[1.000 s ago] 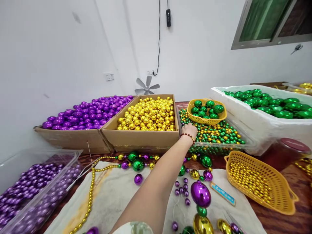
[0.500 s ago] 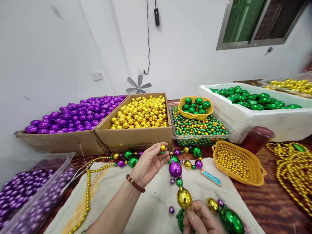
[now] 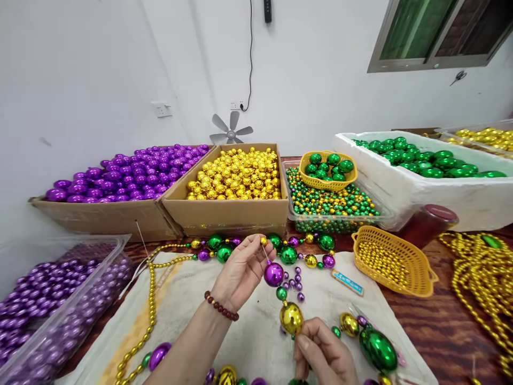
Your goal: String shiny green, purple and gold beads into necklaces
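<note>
My left hand [image 3: 244,267], a brown bead bracelet on its wrist, pinches a small gold bead [image 3: 263,241] between thumb and fingertips. A thin needle or wire [image 3: 266,254] runs from this bead down to a large purple bead [image 3: 273,274]. Below it on the same strand follow a green bead [image 3: 281,293] and a large gold bead [image 3: 292,318]. My right hand [image 3: 326,350] is closed on the bead strand just under the large gold bead; the part inside its fingers is hidden. Several loose small purple beads [image 3: 297,278] lie on the cloth nearby.
Boxes of purple beads [image 3: 120,179] and gold beads [image 3: 236,176] stand behind the cloth [image 3: 256,310]. A clear tub [image 3: 336,214] of mixed beads and a foam box [image 3: 401,192] are farther right. Finished-looking strands [image 3: 224,254] and a yellow basket [image 3: 425,283] lie around.
The small gold bead in my left hand has come onto the needle or wire tip, which stood apart from it. The strand and my right hand have shifted slightly left.
</note>
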A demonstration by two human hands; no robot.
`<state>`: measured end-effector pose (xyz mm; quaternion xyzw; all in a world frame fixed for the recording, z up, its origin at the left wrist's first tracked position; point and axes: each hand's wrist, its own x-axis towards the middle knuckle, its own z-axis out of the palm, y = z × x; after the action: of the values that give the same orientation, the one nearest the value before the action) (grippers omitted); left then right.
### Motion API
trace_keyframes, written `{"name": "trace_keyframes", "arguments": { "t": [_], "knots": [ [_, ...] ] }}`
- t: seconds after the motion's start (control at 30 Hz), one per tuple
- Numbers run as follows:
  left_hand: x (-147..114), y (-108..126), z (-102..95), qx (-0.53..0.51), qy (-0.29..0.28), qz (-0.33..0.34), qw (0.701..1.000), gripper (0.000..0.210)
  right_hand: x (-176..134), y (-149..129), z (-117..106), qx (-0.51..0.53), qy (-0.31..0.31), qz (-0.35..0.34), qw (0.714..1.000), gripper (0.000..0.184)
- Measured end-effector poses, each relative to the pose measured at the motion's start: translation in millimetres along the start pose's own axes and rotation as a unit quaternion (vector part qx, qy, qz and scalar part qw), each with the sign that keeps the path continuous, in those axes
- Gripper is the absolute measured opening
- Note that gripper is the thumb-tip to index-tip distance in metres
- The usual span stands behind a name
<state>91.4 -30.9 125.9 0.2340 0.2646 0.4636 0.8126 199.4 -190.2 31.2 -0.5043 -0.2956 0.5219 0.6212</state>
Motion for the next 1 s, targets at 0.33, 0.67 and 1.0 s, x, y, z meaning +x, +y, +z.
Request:
{"name": "trace_keyframes", "arguments": {
  "t": [0.33,0.67,1.0],
  "knots": [
    [-2.3,-8.6,-1.8,0.027,-0.028,0.071,0.997,0.007,-2.8,-1.9,2.3,-0.01,0.022,-0.001,1.0,0.039],
    [-8.3,-12.9,-3.4,0.029,-0.024,0.085,0.996,0.026,-0.8,1.7,11.9,-0.001,0.055,-0.019,0.998,0.033],
    [-13.6,-38.6,-5.1,0.045,0.036,0.092,0.994,0.03,12.4,0.3,22.6,-0.135,0.023,-0.045,0.99,0.032]
  ]
}}
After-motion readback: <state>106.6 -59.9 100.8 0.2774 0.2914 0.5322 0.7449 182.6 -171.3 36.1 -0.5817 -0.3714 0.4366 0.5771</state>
